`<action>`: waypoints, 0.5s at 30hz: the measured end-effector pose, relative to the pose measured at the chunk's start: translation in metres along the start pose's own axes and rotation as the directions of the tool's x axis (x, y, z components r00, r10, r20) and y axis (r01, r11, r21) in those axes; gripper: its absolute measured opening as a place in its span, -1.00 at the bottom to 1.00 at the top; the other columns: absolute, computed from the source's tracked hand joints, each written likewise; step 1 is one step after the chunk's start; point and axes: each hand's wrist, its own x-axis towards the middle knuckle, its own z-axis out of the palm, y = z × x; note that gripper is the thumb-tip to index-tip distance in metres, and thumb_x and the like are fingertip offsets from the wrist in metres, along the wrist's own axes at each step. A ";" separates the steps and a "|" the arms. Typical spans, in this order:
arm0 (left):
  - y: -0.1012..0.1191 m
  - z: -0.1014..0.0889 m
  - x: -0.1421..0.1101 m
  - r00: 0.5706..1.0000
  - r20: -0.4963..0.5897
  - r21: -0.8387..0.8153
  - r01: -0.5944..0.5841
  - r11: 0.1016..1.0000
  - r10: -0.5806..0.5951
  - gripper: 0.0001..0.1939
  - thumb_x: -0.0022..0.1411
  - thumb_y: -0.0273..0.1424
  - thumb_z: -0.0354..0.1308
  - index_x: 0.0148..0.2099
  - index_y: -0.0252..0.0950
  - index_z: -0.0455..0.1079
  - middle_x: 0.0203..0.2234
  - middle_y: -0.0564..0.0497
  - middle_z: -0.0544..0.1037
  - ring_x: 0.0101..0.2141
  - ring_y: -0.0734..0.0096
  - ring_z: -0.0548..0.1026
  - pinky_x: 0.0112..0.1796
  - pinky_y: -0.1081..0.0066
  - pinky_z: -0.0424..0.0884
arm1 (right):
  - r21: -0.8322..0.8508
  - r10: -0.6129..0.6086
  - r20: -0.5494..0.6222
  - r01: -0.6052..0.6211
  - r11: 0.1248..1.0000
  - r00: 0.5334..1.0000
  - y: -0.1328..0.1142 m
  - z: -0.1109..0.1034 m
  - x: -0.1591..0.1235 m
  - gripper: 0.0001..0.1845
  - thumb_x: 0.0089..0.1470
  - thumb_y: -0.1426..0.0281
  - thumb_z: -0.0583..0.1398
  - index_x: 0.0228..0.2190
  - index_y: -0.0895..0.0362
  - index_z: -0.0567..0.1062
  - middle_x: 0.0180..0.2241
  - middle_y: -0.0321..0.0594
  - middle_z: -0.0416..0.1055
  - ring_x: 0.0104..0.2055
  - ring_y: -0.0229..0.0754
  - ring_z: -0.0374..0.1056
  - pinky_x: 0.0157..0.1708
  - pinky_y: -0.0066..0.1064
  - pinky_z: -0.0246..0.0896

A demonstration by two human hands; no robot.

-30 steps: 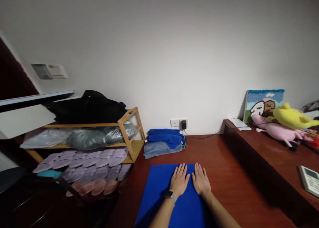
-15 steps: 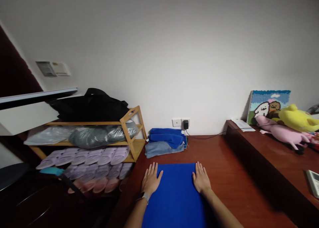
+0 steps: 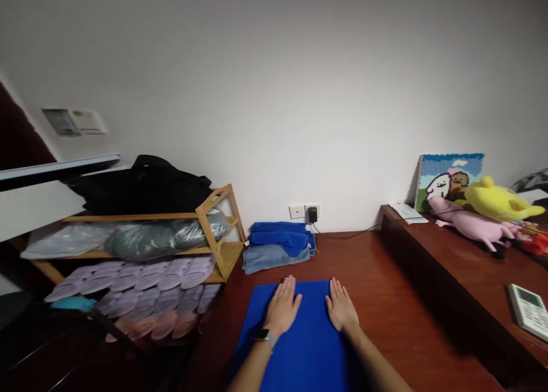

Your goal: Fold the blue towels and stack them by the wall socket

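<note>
Now, your left hand (image 3: 281, 309): palm down on the blue cloth (image 3: 303, 355), fingers straight, thumb spread, gripping nothing; a watch (image 3: 264, 336) circles its wrist.
Your right hand (image 3: 341, 307): flat, palm down along the cloth's right edge, fingers extended, likewise gripping nothing.
Blue cloth: spread flat on the brown counter (image 3: 402, 312) beneath your hands, its near end out of view.
Folded cloths (image 3: 278, 246): stacked just beyond it, near the wall (image 3: 355, 124), below the black adapter (image 3: 313, 214).

No words or numbers can be read. The keys (image 3: 536, 316) on the white calculator (image 3: 530, 308) may have marks, but they are too tiny.
</note>
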 end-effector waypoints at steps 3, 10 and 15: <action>0.063 0.019 0.015 0.989 0.061 -0.060 -0.133 0.989 0.137 -0.24 0.51 0.01 -0.39 0.53 -0.34 -0.04 0.48 -0.12 0.10 0.46 0.22 0.06 0.41 0.10 0.04 | -0.005 -0.018 0.006 0.018 1.000 1.000 0.001 0.000 0.000 -0.26 0.39 0.23 -0.21 0.43 0.40 -0.04 0.49 -0.06 -0.22 0.54 -0.04 -0.27 0.50 -0.15 -0.33; 0.032 0.026 0.003 0.992 0.121 -0.027 0.023 0.999 -0.020 -0.19 0.48 0.08 -0.39 0.54 -0.31 -0.06 0.49 -0.11 0.04 0.47 0.15 0.00 0.43 0.02 -0.03 | 0.003 0.006 -0.030 -0.006 1.000 1.000 0.003 0.005 0.003 -0.25 0.39 0.20 -0.22 0.44 0.35 0.00 0.49 -0.10 -0.18 0.53 -0.06 -0.24 0.49 -0.20 -0.33; -0.070 0.006 -0.032 0.980 0.103 0.060 0.164 0.985 -0.169 -0.13 0.45 0.14 -0.33 0.54 -0.36 -0.08 0.50 -0.14 0.01 0.47 0.13 -0.02 0.42 0.03 -0.04 | -0.018 0.003 -0.013 -0.004 1.000 1.000 0.005 0.009 0.004 -0.24 0.39 0.18 -0.24 0.45 0.34 -0.05 0.50 -0.11 -0.22 0.54 -0.08 -0.27 0.49 -0.19 -0.36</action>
